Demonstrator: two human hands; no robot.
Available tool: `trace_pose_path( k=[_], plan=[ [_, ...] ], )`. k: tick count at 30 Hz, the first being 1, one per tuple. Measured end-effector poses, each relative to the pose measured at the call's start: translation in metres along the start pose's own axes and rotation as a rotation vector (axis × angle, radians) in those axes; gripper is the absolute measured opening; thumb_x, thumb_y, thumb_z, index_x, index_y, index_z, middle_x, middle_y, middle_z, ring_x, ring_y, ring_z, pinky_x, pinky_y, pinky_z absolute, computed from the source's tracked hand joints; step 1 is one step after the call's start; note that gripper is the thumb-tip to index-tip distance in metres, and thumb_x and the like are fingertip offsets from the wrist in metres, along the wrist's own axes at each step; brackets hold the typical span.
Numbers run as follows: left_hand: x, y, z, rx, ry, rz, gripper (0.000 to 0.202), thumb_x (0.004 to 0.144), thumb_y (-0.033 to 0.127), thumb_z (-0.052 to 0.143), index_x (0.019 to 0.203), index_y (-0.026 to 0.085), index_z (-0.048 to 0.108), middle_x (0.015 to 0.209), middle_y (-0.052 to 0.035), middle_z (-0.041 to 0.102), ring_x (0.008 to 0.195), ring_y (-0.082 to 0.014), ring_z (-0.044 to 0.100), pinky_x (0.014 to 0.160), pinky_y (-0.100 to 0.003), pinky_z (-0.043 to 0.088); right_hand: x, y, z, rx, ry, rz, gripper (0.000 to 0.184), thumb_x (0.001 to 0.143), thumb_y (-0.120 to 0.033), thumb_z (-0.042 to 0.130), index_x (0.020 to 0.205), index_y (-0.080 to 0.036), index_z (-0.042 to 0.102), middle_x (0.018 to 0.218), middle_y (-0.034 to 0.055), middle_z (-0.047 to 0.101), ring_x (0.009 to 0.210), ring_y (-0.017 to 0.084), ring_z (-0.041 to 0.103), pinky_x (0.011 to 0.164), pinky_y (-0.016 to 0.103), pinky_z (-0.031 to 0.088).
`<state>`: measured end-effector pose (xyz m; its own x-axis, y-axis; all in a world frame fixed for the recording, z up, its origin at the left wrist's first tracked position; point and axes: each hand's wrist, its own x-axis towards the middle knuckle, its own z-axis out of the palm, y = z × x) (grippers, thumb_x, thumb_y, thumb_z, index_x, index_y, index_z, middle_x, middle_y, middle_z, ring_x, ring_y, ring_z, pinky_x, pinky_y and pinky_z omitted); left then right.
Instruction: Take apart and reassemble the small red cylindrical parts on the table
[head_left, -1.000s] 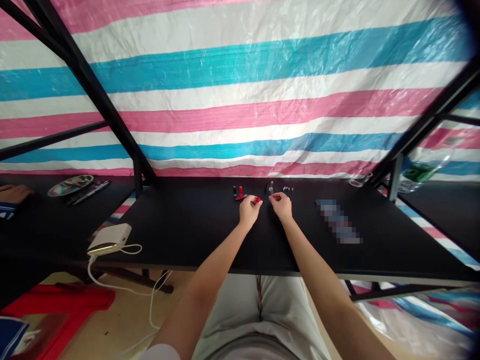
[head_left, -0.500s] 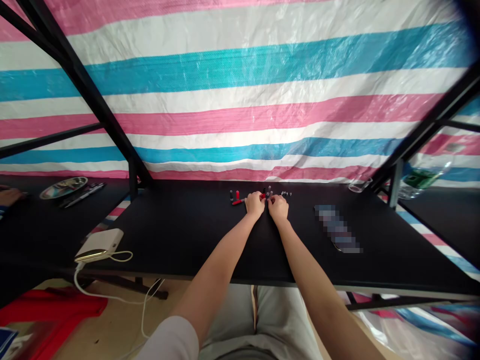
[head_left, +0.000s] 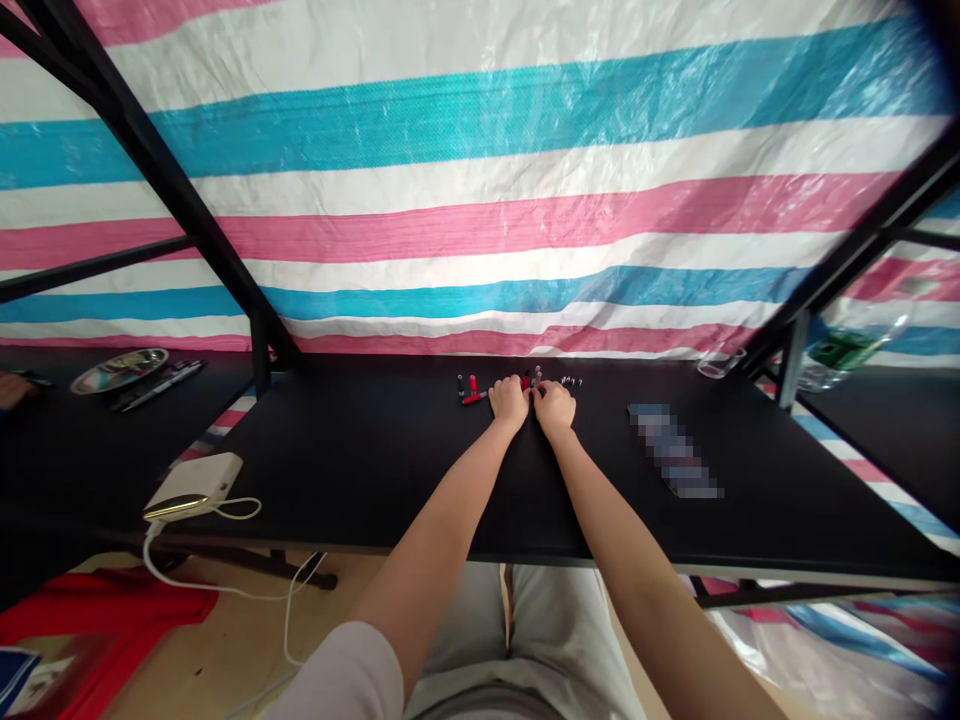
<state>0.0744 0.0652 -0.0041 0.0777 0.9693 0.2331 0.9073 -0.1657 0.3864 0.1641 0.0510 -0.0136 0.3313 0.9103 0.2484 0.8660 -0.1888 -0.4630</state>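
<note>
Close together at the far middle of the black table (head_left: 360, 450), both my hands are bent over small pen-like pieces. My left hand (head_left: 510, 403) is closed, and what its fingers hold is hidden. A slim red pen-like piece (head_left: 474, 398) sticks out on its left side. A small red part (head_left: 526, 381) shows beside its fingertips. My right hand (head_left: 556, 408) is closed too, fingertips nearly touching the left ones, their contents too small to name. Left of the hands stand a red cap (head_left: 472, 383) and a dark cap (head_left: 460, 385). A clear-looking small piece (head_left: 538, 374) stands behind them.
Several small shiny pieces (head_left: 572, 381) lie right of my hands. A blurred-out phone-like object (head_left: 675, 452) is further right, a clear cup (head_left: 721, 362) behind it. A white box with a cable (head_left: 196, 482) sits front left. Another person's hand (head_left: 13, 388) shows far left.
The view has shifted slightly. My hands stay at nearly the same place, with only small movement at the fingertips. The other person's hand has drawn a little further left.
</note>
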Motion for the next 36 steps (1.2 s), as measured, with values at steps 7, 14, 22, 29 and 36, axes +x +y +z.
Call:
trace_pose_path(
  k=[7,14,22,29,36],
  plan=[
    [-0.004,0.005,-0.005,0.095,-0.037,0.027,0.025,0.086,0.031,0.044,0.101,0.012,0.051,0.100,-0.0127,0.059,0.098,-0.0245,0.053,0.081,-0.035,0.038,-0.005,-0.004,-0.004,-0.057,-0.006,0.004,0.025,0.084,-0.028,0.046,0.101,-0.017,0.060,0.101,0.0103,0.061,0.095,0.022,0.054,0.076,0.031,0.037],
    [-0.030,0.003,-0.018,0.193,-0.076,0.102,0.028,0.088,0.028,0.038,0.100,0.009,0.053,0.095,-0.0141,0.060,0.092,-0.0241,0.056,0.079,-0.035,0.038,-0.016,-0.009,-0.012,-0.112,-0.028,0.026,0.026,0.085,-0.029,0.045,0.102,-0.013,0.055,0.103,0.0136,0.058,0.098,0.024,0.052,0.078,0.032,0.037],
    [-0.071,-0.028,-0.039,0.132,-0.024,0.078,0.024,0.087,0.029,0.038,0.097,0.015,0.055,0.093,-0.0097,0.060,0.091,-0.0219,0.054,0.080,-0.034,0.037,-0.044,-0.012,-0.023,-0.107,-0.043,0.057,0.020,0.081,-0.026,0.048,0.096,-0.016,0.056,0.105,0.0121,0.055,0.103,0.025,0.046,0.079,0.036,0.034],
    [-0.070,-0.050,-0.054,-0.009,0.138,-0.141,0.022,0.084,0.023,0.043,0.105,0.020,0.050,0.105,-0.0095,0.053,0.101,-0.0227,0.049,0.080,-0.034,0.038,-0.052,-0.001,-0.025,0.122,0.067,-0.110,0.021,0.082,-0.025,0.040,0.088,-0.018,0.059,0.096,0.0083,0.058,0.091,0.021,0.049,0.075,0.032,0.034],
    [-0.063,-0.062,-0.054,0.020,0.161,-0.259,0.028,0.084,0.023,0.042,0.112,0.019,0.046,0.110,-0.0117,0.050,0.104,-0.0246,0.046,0.080,-0.036,0.039,-0.054,-0.005,-0.017,0.229,0.062,-0.262,0.019,0.081,-0.022,0.042,0.086,-0.018,0.060,0.092,0.0066,0.060,0.087,0.018,0.052,0.077,0.029,0.036]
  ],
)
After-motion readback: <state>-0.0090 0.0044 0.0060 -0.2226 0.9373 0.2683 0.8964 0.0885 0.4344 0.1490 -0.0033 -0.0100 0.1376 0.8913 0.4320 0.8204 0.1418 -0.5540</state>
